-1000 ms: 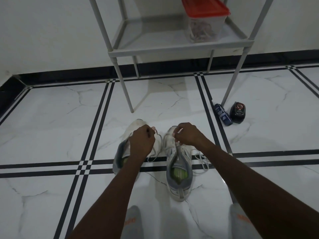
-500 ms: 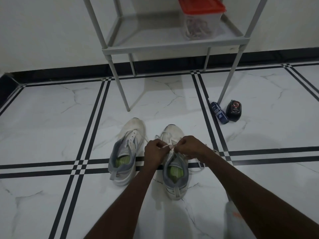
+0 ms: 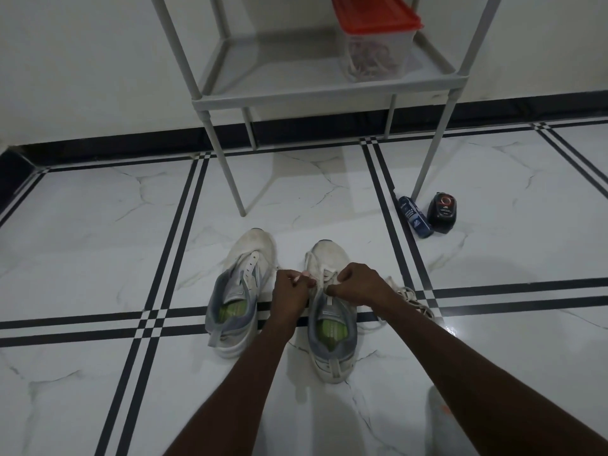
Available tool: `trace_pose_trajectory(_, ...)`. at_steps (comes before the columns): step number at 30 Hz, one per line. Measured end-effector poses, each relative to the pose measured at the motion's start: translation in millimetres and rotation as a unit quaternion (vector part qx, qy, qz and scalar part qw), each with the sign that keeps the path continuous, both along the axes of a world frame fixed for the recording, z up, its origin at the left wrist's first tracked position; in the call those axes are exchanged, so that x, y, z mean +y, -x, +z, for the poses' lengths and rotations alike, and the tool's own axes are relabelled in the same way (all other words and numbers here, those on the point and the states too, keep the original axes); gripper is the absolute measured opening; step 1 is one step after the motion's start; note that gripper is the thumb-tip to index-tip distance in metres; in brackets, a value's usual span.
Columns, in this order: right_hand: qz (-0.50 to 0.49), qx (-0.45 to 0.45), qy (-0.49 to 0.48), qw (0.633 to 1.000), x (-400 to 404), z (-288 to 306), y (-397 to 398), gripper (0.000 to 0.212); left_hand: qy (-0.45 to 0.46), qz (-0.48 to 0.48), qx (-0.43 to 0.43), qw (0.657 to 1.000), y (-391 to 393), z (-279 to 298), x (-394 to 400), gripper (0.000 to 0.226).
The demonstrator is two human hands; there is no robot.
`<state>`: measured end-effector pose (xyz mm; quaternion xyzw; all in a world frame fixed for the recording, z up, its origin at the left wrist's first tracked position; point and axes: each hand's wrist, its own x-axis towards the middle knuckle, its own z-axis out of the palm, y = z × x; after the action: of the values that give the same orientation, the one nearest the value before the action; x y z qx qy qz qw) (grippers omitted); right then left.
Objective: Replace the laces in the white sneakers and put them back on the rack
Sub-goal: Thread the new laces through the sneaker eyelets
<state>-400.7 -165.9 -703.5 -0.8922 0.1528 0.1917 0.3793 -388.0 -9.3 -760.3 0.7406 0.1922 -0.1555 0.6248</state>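
Note:
Two white sneakers with grey collars and green insoles stand side by side on the tiled floor, toes pointing away from me. The left sneaker [image 3: 241, 291] shows bare eyelets and no lace. Over the lacing of the right sneaker [image 3: 332, 327] both hands work close together. My left hand [image 3: 291, 289] pinches a white lace end with a pale tip. My right hand [image 3: 357, 284] grips the lace at the eyelets. Loose white laces [image 3: 413, 299] lie on the floor just right of that shoe.
A grey metal rack [image 3: 316, 93] stands against the wall ahead, its low shelf carrying a clear box with a red lid [image 3: 376, 44] holding coiled laces. A blue tube [image 3: 415, 217] and a black container [image 3: 442, 212] lie by the rack's right front leg.
My left hand moved from the left sneaker across to the right one, uncovering the left shoe. Both hands now meet over the right sneaker's lacing. The view tilted slightly.

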Motion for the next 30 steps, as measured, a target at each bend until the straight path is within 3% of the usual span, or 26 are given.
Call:
trace_pose_trajectory(3, 0.006, -0.003, 0.01, 1.0, 0, 2, 0, 0.047, -0.012, -0.036, -0.025, 0.999, -2, -2, 1, 0.046)
trace_pose_trajectory(8, -0.015, -0.01, 0.006, 1.0, 1, 4, 2, 0.043, -0.082, -0.048, -0.054, 0.994, -8, -4, -4, 0.015)
trace_pose_trajectory(14, -0.041, -0.029, -0.016, 0.999, 0, 0, 5, 0.025, -0.027, 0.027, -0.006, 0.999, -7, 3, -2, 0.038)
trace_pose_trajectory(18, -0.049, -0.028, -0.017, 0.998, -1, -7, 4, 0.037, -0.019, 0.012, -0.035, 0.999, -3, 0, -1, 0.026)
trace_pose_trajectory(22, -0.063, -0.02, -0.04, 0.997, -4, -13, 3, 0.044, -0.065, -0.045, -0.06, 0.995, -6, -3, -1, 0.055)
trace_pose_trajectory(27, -0.071, -0.012, -0.052, 0.996, -5, -16, 3, 0.047, -0.136, -0.057, -0.074, 0.986, -8, -2, -7, 0.029)
trace_pose_trajectory(30, -0.069, -0.014, -0.052, 0.996, -5, -19, 2, 0.047, -0.12, -0.033, -0.047, 0.991, -9, -10, -6, 0.03)
